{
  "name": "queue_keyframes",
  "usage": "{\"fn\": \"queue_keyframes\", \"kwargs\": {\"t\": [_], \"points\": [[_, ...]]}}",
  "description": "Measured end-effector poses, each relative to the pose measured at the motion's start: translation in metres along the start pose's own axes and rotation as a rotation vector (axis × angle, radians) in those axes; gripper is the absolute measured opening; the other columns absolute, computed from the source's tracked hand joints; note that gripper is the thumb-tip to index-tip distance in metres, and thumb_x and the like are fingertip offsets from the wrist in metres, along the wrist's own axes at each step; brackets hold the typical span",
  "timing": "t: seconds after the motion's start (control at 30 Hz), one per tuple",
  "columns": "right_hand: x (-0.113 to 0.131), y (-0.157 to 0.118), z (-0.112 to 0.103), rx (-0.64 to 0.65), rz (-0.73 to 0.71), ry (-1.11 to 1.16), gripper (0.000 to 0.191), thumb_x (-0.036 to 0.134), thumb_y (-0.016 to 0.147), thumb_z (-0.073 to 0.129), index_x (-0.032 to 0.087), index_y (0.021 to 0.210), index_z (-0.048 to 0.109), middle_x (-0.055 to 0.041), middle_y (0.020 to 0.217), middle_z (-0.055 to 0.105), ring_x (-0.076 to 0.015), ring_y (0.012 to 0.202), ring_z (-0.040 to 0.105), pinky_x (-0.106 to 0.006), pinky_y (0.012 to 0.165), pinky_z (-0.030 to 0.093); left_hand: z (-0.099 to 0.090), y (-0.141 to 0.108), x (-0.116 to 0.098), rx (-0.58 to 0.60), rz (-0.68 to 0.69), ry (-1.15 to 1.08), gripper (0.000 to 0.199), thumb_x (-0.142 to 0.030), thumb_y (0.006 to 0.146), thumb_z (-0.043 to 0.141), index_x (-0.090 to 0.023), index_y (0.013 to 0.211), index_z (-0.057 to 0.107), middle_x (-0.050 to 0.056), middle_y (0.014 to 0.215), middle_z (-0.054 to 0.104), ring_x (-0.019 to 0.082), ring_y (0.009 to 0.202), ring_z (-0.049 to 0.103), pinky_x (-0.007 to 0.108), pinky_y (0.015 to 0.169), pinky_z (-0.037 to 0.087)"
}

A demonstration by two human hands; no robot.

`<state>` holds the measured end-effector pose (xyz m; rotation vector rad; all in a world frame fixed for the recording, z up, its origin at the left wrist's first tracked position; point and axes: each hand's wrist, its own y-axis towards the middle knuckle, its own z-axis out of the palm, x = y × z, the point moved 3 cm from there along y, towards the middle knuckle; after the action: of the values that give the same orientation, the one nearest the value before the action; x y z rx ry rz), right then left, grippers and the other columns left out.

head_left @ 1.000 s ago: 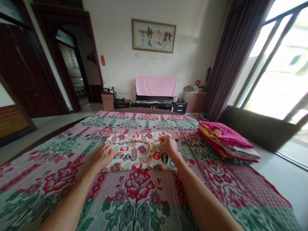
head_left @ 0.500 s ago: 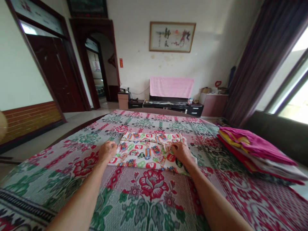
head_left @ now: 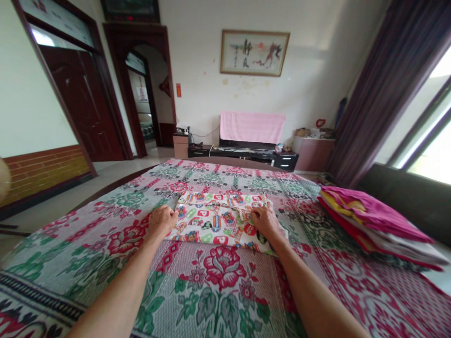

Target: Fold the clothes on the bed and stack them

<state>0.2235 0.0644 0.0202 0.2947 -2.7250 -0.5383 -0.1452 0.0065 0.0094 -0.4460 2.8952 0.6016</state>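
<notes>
A white garment (head_left: 214,223) with a colourful cartoon print lies folded into a wide flat strip on the flowered cover. At its left end, my left hand (head_left: 164,221) has its fingers curled closed on the garment's edge. My right hand (head_left: 266,223) rests on the right part, fingers bent in a pinch on the upper layer of the cloth. The garment's far right and left corners are partly covered by my hands. Its exact kind does not show.
The flowered cover (head_left: 225,291) spreads over a big surface. A stack of folded clothes (head_left: 377,220), magenta on top, sits to the right. Beyond the far edge stands a black low cabinet (head_left: 200,153) below a pink towel (head_left: 252,126). A dark sofa back (head_left: 405,197) is at right.
My left hand has moved slightly right, in over the garment's left end, with its fingers now closed on the edge. My right hand has stayed in place.
</notes>
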Motion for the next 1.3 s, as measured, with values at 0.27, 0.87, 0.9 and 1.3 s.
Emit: {"fn": "queue_keyframes", "kwargs": {"t": [0.27,0.87,0.9,1.3], "points": [[0.021,0.002,-0.019,-0.009,-0.252,0.185,0.031,0.013,0.08,0.046,0.021,0.094,0.072,-0.0039,0.102,0.07,-0.0166,0.096,0.06,-0.029,0.09,0.041,-0.021,0.011,0.021,0.117,-0.08,-0.413,0.041,-0.044,0.076,0.053,-0.02,0.106,0.068,0.005,0.096,0.072,0.02,0.087,0.064,0.025,0.075,0.046],[0.042,-0.007,-0.004,0.287,-0.587,0.194,0.026,0.009,0.07,0.047,0.02,0.072,0.071,-0.002,0.086,0.069,-0.0155,0.09,0.058,-0.027,0.091,0.039,-0.046,0.001,0.013,0.479,0.082,-0.431,0.023,-0.036,0.061,0.054,-0.018,0.068,0.065,-0.003,0.062,0.059,0.013,0.062,0.051,0.022,0.057,0.035],[0.043,-0.007,-0.005,0.289,-0.589,0.204,0.025,0.009,0.07,0.048,0.02,0.072,0.071,-0.0021,0.087,0.069,-0.0153,0.089,0.059,-0.026,0.09,0.04,-0.047,0.001,0.014,0.469,0.086,-0.46,0.023,-0.037,0.062,0.054,-0.018,0.069,0.065,-0.003,0.062,0.059,0.013,0.062,0.051,0.022,0.057,0.035],[0.011,0.003,-0.014,0.216,-0.302,0.203,0.039,0.02,0.068,0.058,0.018,0.105,0.068,-0.0065,0.099,0.067,-0.0195,0.088,0.06,-0.029,0.081,0.043,-0.024,0.001,0.015,0.533,-0.001,-0.496,0.035,-0.041,0.06,0.053,-0.019,0.082,0.068,-0.005,0.06,0.054,0.011,0.055,0.044,0.022,0.051,0.029]]}}
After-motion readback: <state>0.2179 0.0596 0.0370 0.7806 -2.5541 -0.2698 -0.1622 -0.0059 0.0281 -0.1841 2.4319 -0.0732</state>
